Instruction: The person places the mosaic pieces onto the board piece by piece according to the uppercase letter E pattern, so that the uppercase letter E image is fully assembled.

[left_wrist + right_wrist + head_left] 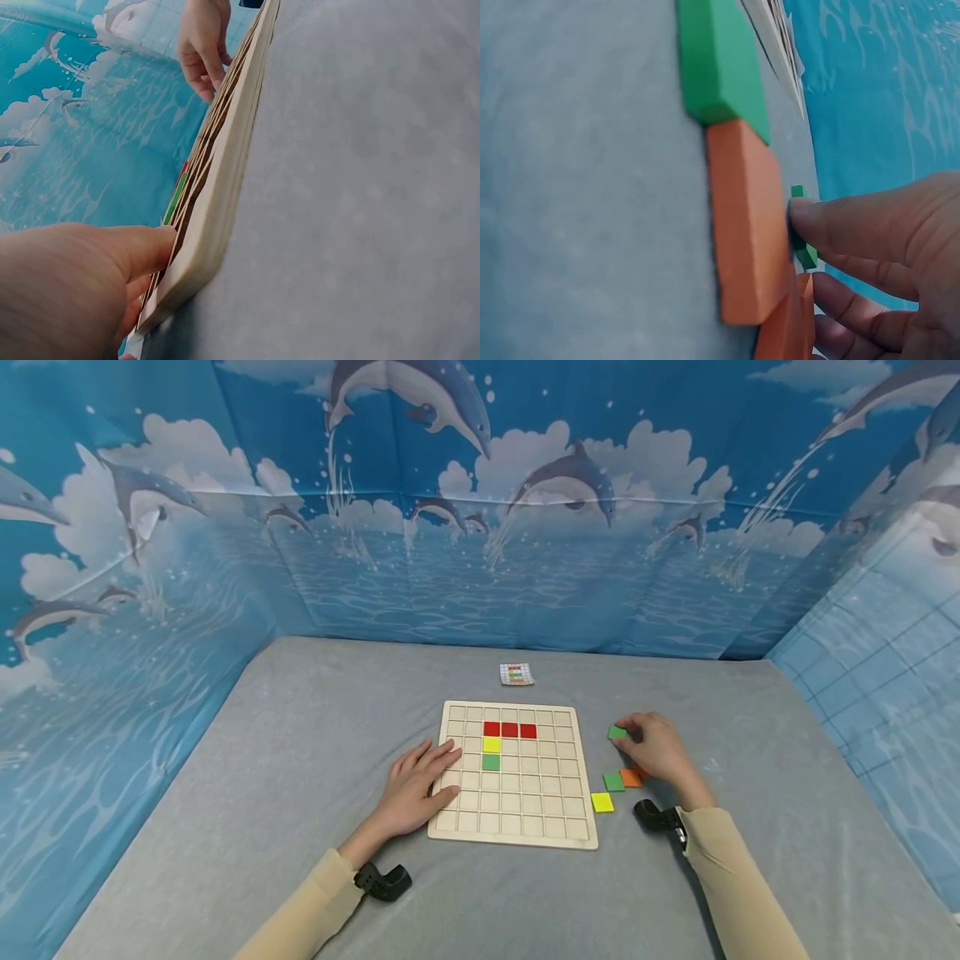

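Note:
My left hand (412, 789) lies with extended fingers over the left edge of a wooden grid board (517, 828); in the left wrist view its thumb (146, 251) rests at the board's edge. Right of the board, my right hand (658, 747) pinches a green square tile (617, 732) between thumb and finger, low by the cloth. The right wrist view shows the thumb (855, 225) against that tile's face. Three red tiles (510, 730) form a row on the board, with a yellow tile (491, 745) and a green tile (491, 762) below the leftmost.
Beside the board's right edge lie a loose yellow tile (602, 802), another green tile (613, 782) and orange tiles (631, 777), some partly under my right hand. A small pattern card (516, 674) sits behind the board on the grey cloth (337, 693). Dolphin-print curtains (465, 568) surround the table.

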`<action>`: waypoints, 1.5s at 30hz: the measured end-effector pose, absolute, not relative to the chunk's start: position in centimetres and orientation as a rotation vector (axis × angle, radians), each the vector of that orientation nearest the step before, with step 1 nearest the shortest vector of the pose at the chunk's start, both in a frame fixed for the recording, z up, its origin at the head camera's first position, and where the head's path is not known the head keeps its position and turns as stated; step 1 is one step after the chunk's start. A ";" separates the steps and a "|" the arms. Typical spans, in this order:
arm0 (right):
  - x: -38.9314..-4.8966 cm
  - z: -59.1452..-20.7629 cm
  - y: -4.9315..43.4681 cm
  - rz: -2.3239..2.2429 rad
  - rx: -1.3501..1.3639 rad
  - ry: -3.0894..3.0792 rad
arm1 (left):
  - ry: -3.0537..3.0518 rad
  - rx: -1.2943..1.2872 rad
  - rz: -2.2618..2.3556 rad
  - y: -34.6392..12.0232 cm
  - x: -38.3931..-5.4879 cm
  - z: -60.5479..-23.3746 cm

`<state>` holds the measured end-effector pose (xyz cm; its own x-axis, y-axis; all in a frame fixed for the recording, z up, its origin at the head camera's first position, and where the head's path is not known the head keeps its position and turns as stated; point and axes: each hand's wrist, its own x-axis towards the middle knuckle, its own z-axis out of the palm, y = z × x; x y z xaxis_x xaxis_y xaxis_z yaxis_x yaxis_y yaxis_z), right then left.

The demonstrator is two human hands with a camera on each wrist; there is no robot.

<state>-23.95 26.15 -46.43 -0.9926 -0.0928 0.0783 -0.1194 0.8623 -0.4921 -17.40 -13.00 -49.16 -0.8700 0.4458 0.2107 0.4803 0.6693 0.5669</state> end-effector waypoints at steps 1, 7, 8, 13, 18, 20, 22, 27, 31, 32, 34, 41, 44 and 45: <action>-24.0 -46.5 26.1 0.793 0.161 -2.981 | -2.819 -0.783 -0.982 -13.0 -17.4 -49.2; -24.0 -46.4 26.1 0.806 0.137 -2.976 | -2.824 -0.779 -0.981 -13.0 -17.4 -49.3; -24.0 -46.3 26.1 0.808 0.143 -2.972 | -2.827 -0.777 -0.979 -13.0 -17.4 -49.3; -23.9 -46.3 26.2 0.829 0.174 -2.954 | -2.832 -0.773 -0.971 -13.0 -17.5 -49.5; -23.7 -46.3 26.2 0.866 0.183 -2.930 | -2.833 -0.771 -0.963 -13.0 -17.5 -49.5; -23.7 -46.3 26.2 0.863 0.193 -2.918 | -2.829 -0.774 -0.965 -13.0 -17.5 -49.4; -23.5 -46.3 26.1 0.839 0.198 -2.909 | -2.824 -0.778 -0.965 -13.0 -17.4 -49.4; -23.3 -45.9 25.3 0.809 0.265 -2.900 | -2.807 -0.789 -0.981 -13.0 -17.4 -49.4; -23.0 -45.5 24.0 0.841 0.373 -2.900 | -2.809 -0.790 -0.983 -13.0 -17.4 -49.3; -22.9 -45.3 23.6 0.864 0.402 -2.899 | -2.812 -0.790 -0.981 -13.0 -17.5 -49.3; -22.6 -45.1 22.7 0.917 0.459 -2.896 | -2.816 -0.790 -0.976 -13.0 -17.5 -49.3; -21.9 -44.6 18.7 1.132 0.720 -2.839 | -2.823 -0.778 -0.973 -13.0 -17.5 -49.3; -22.0 -44.6 17.2 1.179 0.778 -2.828 | -2.824 -0.783 -0.973 -13.0 -17.5 -49.2; -22.0 -44.6 16.8 1.185 0.791 -2.830 | -2.823 -0.786 -0.973 -13.0 -17.5 -49.3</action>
<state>-21.96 16.76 -44.60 -0.8750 -0.4559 0.1630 -0.4359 0.5955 -0.6748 -17.47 -12.97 -49.27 -0.8691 0.4480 0.2098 0.4821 0.6721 0.5620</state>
